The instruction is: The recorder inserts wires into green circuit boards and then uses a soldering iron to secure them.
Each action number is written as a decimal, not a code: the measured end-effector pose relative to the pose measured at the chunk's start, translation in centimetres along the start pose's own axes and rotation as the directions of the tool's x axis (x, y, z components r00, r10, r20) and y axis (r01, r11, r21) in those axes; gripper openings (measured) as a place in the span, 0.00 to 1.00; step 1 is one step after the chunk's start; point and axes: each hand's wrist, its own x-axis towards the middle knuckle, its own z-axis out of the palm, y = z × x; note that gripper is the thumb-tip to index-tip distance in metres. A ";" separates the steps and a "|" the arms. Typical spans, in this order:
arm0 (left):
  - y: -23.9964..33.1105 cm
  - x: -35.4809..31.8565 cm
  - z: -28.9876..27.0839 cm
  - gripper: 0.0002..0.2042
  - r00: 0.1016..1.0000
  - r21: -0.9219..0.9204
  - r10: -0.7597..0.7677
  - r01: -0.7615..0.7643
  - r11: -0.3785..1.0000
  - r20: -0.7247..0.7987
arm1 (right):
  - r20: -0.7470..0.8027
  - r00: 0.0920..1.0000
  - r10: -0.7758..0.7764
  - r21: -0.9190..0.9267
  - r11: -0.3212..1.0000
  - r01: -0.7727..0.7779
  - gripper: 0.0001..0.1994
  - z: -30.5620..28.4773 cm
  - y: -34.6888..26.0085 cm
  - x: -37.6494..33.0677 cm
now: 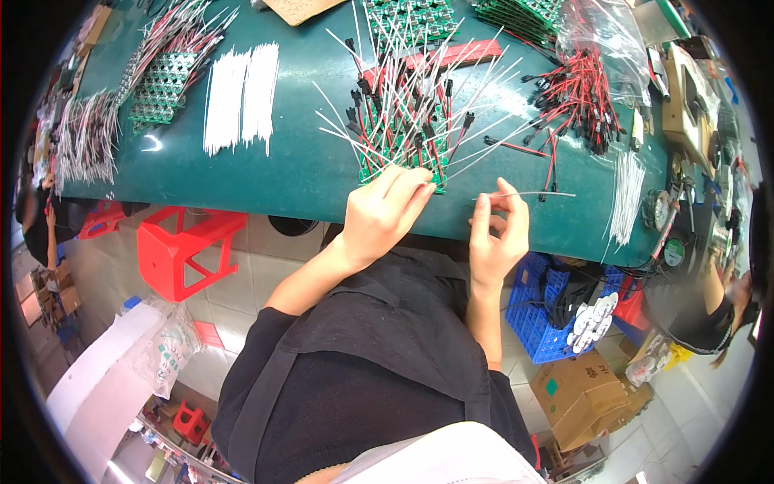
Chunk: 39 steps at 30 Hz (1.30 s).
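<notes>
My left hand (383, 208) is closed, thumb and fingers pressed together at the near edge of a green circuit board panel (368, 172). What lies between those fingertips is hidden. Many thin white wires and red-black leads with black connectors (419, 133) stick up from this panel. To the right, my right hand (500, 234) pinches a thin pale wire (548, 194) between thumb and fingers, just above the table's near edge. The wire points right, its far end close to a few loose red-black connector leads (551, 165).
White wires (242, 97) lie in neat bundles on the green table (306, 173); another bundle (625, 198) is at right. Wired boards (161, 89) are stacked at left, and a pile of red-black leads (584, 101) lies at right. A red stool (181, 250) and blue crate (532, 323) stand below.
</notes>
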 end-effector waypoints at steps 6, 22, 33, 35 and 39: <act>0.3 0.4 -0.5 0.24 0.997 0.009 -0.040 0.039 0.999 0.060 | -0.193 0.980 0.048 -0.373 0.920 -0.118 0.15 -6.2 2.4 3.9; -10.1 2.3 -16.9 0.33 0.786 0.417 -0.617 0.571 0.707 -0.030 | -0.086 0.988 0.129 -0.886 0.443 -0.135 0.16 -18.9 14.3 7.0; -18.6 15.3 -13.7 0.21 0.784 0.105 -0.621 0.617 0.780 -0.002 | -0.224 0.968 -0.111 -0.603 0.796 -0.048 0.11 -16.3 7.3 7.2; -21.2 16.0 -12.9 0.19 0.737 -0.076 -0.669 0.675 0.734 0.091 | -0.240 0.965 -0.104 -0.551 0.833 -0.048 0.11 -15.4 5.7 7.1; -22.2 16.7 -12.4 0.14 0.753 -0.319 -0.652 0.643 0.696 0.094 | -0.136 0.981 -0.137 -0.378 0.922 0.076 0.09 -14.1 4.7 9.4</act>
